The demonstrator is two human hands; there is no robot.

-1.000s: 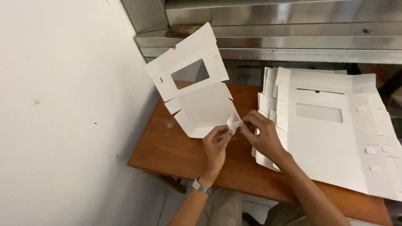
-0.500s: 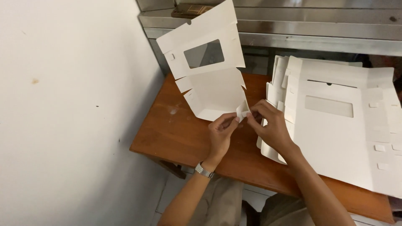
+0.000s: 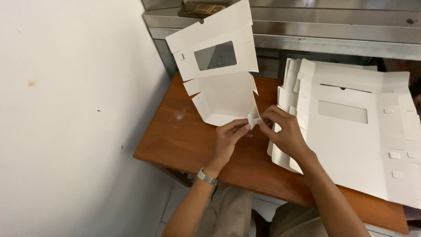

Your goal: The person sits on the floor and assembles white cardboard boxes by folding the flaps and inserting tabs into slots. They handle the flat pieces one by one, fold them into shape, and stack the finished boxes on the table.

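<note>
Folding a corner flap on the box (image 3: 223, 94), both hands pinching it.
Left hand (image 3: 229, 139) and right hand (image 3: 285, 134) have fingers closed on the flap (image 3: 253, 117); since a second ago the box stands more upright near the tabletop (image 3: 184, 136) far edge. Fingertips hide the fold; flat stack (image 3: 355, 131) is cut off right.

The left hand (image 3: 229, 139) has a silver wristwatch (image 3: 206, 176); the right hand (image 3: 285, 134) is bare, and grey-beige trousers (image 3: 228, 213) cover the legs.
</note>
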